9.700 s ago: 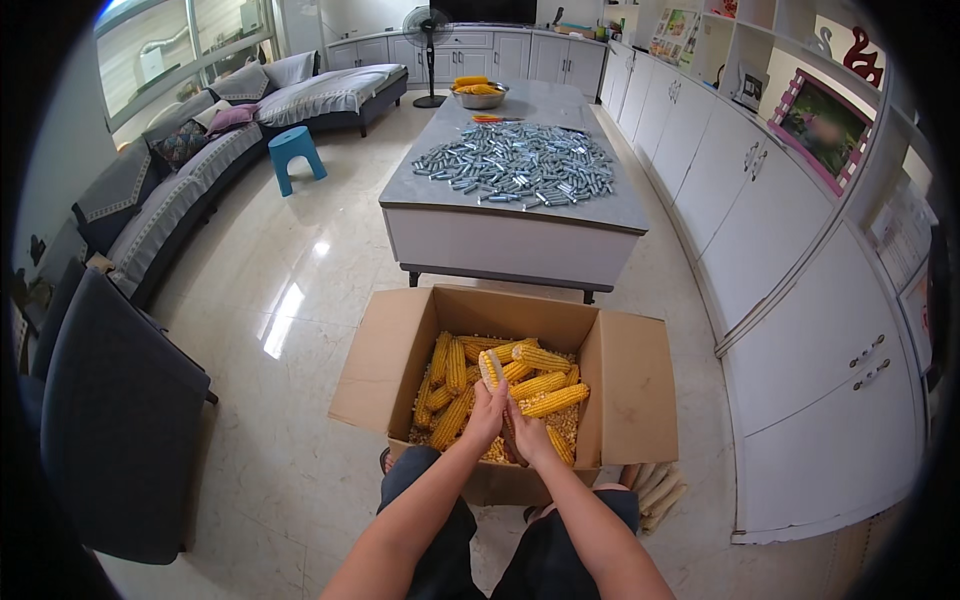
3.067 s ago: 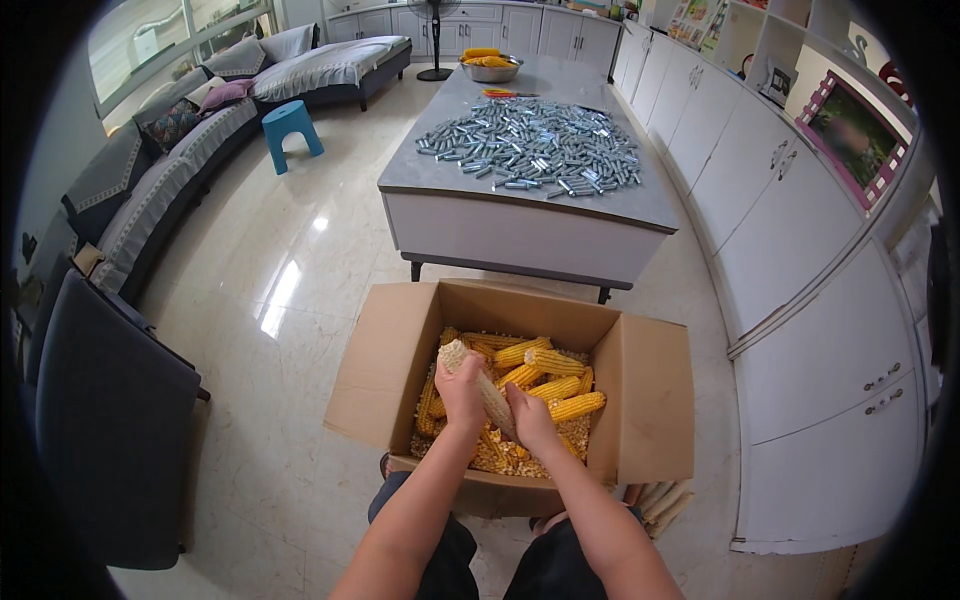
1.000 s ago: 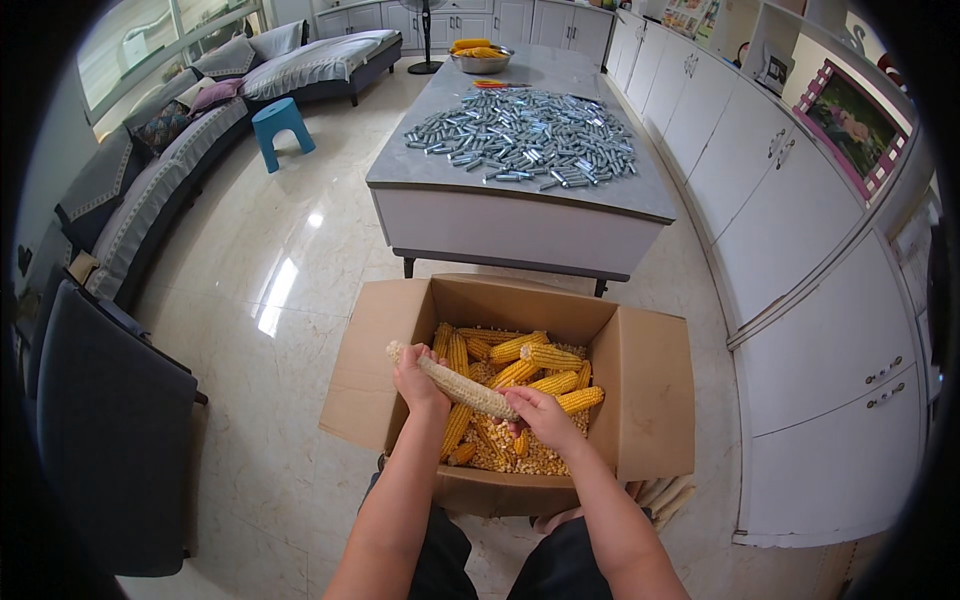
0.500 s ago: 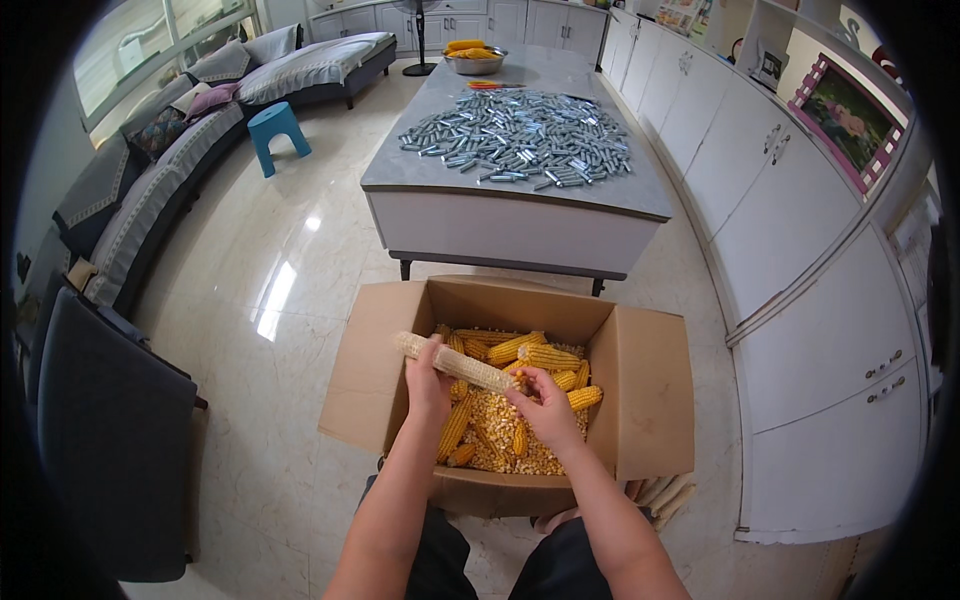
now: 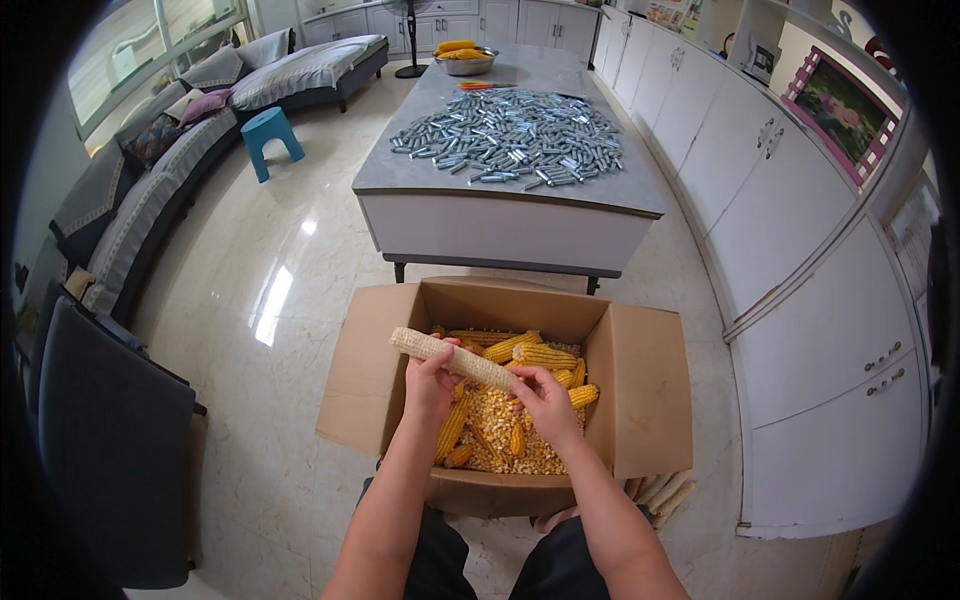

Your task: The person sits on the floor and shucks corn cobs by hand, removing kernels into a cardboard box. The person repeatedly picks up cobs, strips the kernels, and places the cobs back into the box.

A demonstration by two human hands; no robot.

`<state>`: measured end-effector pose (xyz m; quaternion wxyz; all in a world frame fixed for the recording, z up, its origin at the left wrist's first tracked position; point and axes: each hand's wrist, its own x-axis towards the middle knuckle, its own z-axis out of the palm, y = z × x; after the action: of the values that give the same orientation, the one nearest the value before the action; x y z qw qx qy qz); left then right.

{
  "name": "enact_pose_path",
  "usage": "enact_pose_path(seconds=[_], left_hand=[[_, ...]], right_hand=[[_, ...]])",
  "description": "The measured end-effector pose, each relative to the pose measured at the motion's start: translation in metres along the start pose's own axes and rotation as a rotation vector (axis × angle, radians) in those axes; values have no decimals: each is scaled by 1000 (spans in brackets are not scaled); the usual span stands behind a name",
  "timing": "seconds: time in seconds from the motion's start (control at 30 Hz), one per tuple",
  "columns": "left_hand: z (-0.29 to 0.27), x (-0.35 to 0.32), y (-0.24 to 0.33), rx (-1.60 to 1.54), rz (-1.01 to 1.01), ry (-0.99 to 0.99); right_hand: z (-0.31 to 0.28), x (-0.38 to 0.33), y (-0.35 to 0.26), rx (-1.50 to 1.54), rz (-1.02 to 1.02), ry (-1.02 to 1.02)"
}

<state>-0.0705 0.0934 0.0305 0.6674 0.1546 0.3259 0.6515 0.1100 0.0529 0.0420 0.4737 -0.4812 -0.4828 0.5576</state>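
A pale, stripped corn cob (image 5: 478, 367) is held slantwise over an open cardboard box (image 5: 650, 385). My left hand (image 5: 430, 385) is closed round its middle-left part, thumb on top. At its lower right end, my right hand (image 5: 545, 400) grips the tip with thumb and fingers. Below, the box holds loose yellow kernels (image 5: 492, 425) and several yellow corn ears (image 5: 545, 356), most of them along the far side and the left. A short piece of corn (image 5: 517, 438) lies on the kernels.
Beyond the box stands a grey-topped table (image 5: 400, 175) with a heap of small metal cylinders (image 5: 510, 135) and a steel bowl (image 5: 466, 65) of corn. Bare cobs (image 5: 668, 495) lie on the floor by the box's right. A dark chair (image 5: 110, 430) and a blue stool (image 5: 270, 135) are leftward.
The cob has turned slightly in my hands, and the few kernels by my right fingers no longer show. My left fingers have shifted along the cob.
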Motion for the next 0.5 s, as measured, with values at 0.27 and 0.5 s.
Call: enact_pose_path(seconds=[0.27,0.5], left_hand=[[8,-6,-3,117,37,-79],[5,-4,-4,-43,-23,12]], right_hand=[[-3,2,6,87,134,85],[-7,2,-3,349,314,76]])
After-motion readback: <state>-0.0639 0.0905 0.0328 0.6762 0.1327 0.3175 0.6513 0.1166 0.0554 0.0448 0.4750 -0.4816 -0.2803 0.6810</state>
